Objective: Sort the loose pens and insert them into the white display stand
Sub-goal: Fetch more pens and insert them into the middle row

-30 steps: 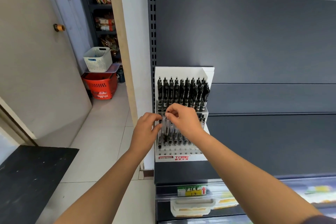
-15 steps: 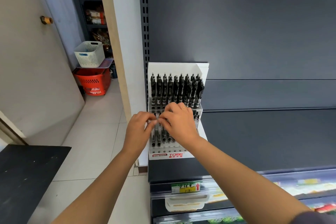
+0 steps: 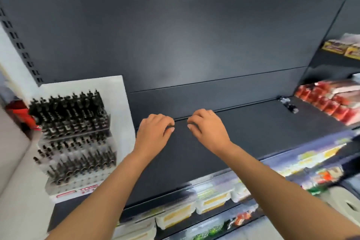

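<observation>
At the far left of the frame a slotted upright (image 3: 19, 45) is running down to the white display stand (image 3: 115, 95), and something red (image 3: 17, 113) is showing behind the stand's left edge. The stand is sitting at the left end of the dark shelf (image 3: 253, 138). It is carrying tiered rows of dark pens (image 3: 68, 115), all blurred, with its tall white back rising behind them.

Just right of the stand's right edge we are holding our left hand (image 3: 155, 132) palm down over the shelf. It is released, with the fingers loosely curled. A narrow gap is separating it from our right hand (image 3: 208, 128), which is lying the same way, released and loosely curled, with a ring on one finger. Both sets of fingertips are hovering near the shelf's rear edge, where it is meeting the dark back panel (image 3: 175, 45). Our forearms are crossing the shelf's front edge.

Right of our hands, bare shelf is stretching away as open room. At its far end, by the rear edge, a small cluster of loose pens (image 3: 288, 105) is lying well apart from the stand. Red packets (image 3: 331, 105) are crowding the shelf's right end just beyond them. Blurred packaged goods (image 3: 214, 200) are filling the lower shelves along the bottom right.
</observation>
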Motion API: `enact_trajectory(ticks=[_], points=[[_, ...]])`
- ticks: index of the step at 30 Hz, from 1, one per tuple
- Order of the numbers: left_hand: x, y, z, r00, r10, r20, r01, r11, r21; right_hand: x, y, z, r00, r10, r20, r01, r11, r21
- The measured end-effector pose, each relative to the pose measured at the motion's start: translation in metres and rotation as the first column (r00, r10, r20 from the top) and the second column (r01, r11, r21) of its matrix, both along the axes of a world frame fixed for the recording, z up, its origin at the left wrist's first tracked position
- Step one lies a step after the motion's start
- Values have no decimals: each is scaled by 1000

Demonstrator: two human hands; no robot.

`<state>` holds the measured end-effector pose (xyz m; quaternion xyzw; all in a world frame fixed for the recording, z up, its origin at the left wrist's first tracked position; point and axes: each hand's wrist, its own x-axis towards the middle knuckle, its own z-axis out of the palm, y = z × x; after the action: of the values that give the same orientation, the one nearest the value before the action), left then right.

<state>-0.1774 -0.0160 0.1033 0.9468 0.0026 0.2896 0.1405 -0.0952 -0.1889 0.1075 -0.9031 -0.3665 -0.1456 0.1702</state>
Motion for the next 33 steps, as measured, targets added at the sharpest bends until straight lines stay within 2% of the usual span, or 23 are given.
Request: enact_trajectory(ticks=[4,11,19,24,27,33], points=[[67,-85,-4,998,-53,-29,53,998,13,45,-101,3,991,-133,2,132,990,-54],[173,-219,-11,963,-247,-106,250,968,19,117,-240,-4,940,-340,-10,336,933,-125],[316,-313,-27,907,-360,-220,361,932,-37,232,-337,-16,888,-446,-110,418,884,-209],[410,-364,-44,823,-395,-407,407,911,-62,308,-383,-14,838,-508,-199,452,851,-267],[445,-392,-58,741,-378,-556,437,899,-29,343,-401,-17,808,-527,-264,454,842,-293],[491,-423,-91,605,-288,-742,407,913,-22,405,-419,-40,761,-491,-423,347,860,-374]])
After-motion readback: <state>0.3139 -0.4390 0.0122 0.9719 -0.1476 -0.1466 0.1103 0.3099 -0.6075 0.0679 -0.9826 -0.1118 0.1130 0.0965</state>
